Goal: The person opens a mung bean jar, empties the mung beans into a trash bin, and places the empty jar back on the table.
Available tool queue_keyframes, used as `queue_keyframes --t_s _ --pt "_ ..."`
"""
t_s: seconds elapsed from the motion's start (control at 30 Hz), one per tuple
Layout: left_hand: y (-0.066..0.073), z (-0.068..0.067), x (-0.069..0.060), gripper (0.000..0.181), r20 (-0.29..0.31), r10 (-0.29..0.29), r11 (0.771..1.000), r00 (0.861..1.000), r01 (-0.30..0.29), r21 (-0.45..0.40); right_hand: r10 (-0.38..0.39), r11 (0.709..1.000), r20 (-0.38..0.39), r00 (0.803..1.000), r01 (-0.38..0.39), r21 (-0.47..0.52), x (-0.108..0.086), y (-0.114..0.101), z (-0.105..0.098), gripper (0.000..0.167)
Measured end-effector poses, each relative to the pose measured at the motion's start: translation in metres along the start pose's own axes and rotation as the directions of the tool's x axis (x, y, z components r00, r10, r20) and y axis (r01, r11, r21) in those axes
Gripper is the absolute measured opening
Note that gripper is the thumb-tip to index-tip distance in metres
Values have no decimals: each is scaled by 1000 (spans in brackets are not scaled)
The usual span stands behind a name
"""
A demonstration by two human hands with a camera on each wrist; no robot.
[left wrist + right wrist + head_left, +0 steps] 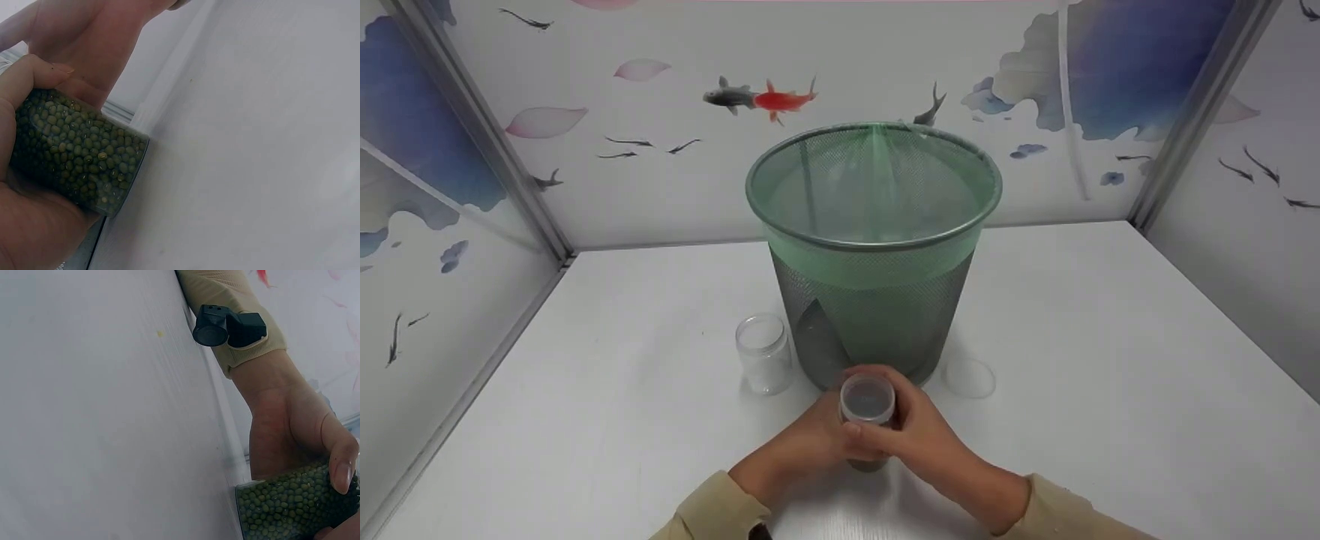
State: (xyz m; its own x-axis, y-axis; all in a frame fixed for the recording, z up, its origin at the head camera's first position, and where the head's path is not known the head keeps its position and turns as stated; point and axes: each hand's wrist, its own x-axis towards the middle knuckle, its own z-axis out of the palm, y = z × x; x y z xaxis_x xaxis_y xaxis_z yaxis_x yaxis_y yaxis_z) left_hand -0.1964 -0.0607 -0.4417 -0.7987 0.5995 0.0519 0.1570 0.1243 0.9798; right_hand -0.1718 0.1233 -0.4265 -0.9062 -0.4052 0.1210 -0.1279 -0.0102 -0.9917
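Note:
Both hands hold a clear jar of green mung beans in front of the bin. Its round, translucent top faces up in the head view. My left hand grips the jar's body from the left, its thumb showing against the beans in the right wrist view. From the right, my right hand curls round the upper part, close to the top. A clear jar without a lid stands left of the hands. To their right lies a clear, round, lid-like piece on the table.
A grey mesh waste bin lined with a green bag stands just behind the hands. The white table is bordered by printed panels at the back and both sides.

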Motion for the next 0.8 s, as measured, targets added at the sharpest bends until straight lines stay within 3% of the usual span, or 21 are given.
queue_keyframes --t_s 0.33,0.67,0.8 --pt "0 -1 0 60 20 10 998 1000 -9 -62 -20 999 2 1000 20 26 0 1 0 70" --pt "0 -1 1 70 -9 -3 1000 1000 3 -31 -7 999 -47 999 8 32 1 1 1 76" --pt "0 -1 0 65 -10 2 1000 1000 -2 -13 15 999 -38 999 -13 36 0 0 1 74"
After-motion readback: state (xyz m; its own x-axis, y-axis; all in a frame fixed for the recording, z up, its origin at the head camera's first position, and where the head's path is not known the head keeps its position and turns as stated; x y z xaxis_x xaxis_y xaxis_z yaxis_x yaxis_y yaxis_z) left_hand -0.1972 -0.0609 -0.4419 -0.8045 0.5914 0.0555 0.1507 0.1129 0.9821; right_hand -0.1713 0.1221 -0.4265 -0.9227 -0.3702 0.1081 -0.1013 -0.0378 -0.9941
